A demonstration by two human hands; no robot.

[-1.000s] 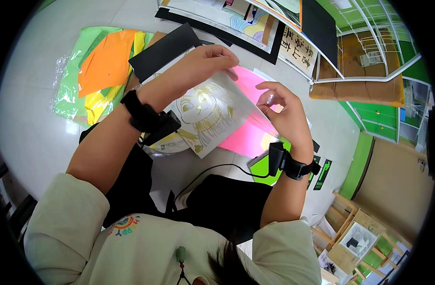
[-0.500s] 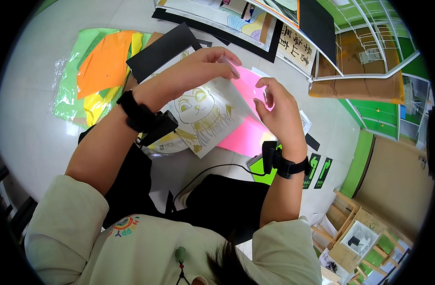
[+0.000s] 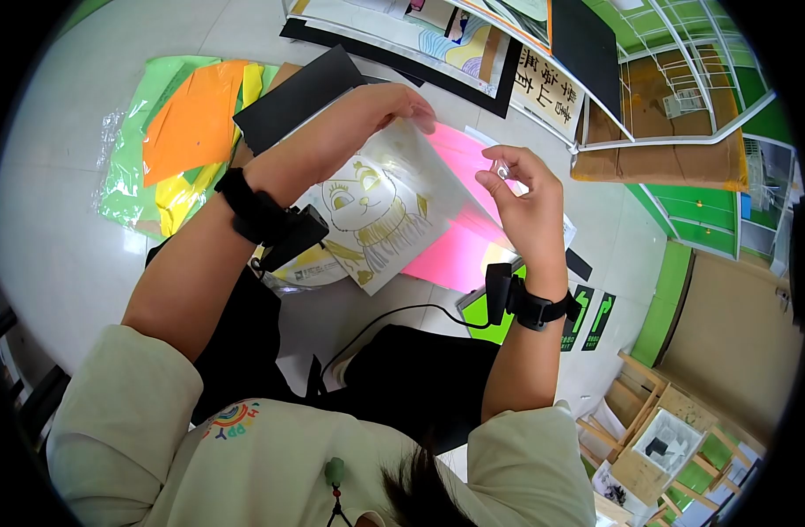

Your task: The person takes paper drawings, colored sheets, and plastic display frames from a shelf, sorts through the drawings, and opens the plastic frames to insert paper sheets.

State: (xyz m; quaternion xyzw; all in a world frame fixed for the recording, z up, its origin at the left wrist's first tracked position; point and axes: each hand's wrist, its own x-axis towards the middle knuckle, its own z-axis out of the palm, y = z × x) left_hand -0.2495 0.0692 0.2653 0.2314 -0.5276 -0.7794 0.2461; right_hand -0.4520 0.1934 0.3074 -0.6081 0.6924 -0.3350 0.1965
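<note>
A drawing of a cartoon animal with a scarf (image 3: 364, 204), in yellowish lines on a white sheet, lies in front of me, tilted. Clear plastic film (image 3: 459, 198), seemingly a sleeve, stretches from the drawing over a bright pink sheet (image 3: 451, 255). At the film's upper edge, my left hand (image 3: 400, 107) is closed, fingers bent down over the plastic; its fingertips are partly blurred. My right hand (image 3: 527, 189) pinches a crumpled bit of the clear film between thumb and forefinger, right of the pink sheet.
Orange, green and yellow sheets in plastic (image 3: 191, 123) lie on the floor at left. A black sheet (image 3: 297, 97) sits behind my left forearm. White wire racks (image 3: 675, 70) and a cardboard box (image 3: 666, 162) stand at upper right. A cable (image 3: 393, 307) runs toward my right wrist.
My right thumb and forefinger have closed on the clear film, and that hand has shifted slightly right. My left fingers have bent downward at the film's upper edge.
</note>
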